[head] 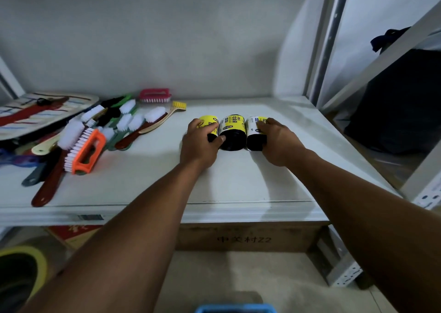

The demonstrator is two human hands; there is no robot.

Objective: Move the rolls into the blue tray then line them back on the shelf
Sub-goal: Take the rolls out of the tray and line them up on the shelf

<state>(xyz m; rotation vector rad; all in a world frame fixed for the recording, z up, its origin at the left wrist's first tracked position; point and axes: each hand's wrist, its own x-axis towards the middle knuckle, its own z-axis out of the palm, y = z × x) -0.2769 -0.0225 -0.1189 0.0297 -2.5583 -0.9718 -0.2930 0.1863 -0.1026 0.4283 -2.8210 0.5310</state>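
Observation:
Three black rolls with yellow and white labels lie side by side on the white shelf (238,181). My left hand (199,145) grips the left roll (210,121), with the thumb reaching toward the middle roll (232,131). My right hand (278,143) grips the right roll (254,131) from its right side. The middle roll lies free between them. A strip of the blue tray (235,308) shows at the bottom edge of the view, below the shelf.
A pile of scrubbing brushes (95,131) covers the shelf's left part, with an orange-handled one (87,151) nearest. A cardboard box (248,237) sits under the shelf. A metal upright (329,40) stands at the right. A yellow tape roll (21,272) lies lower left.

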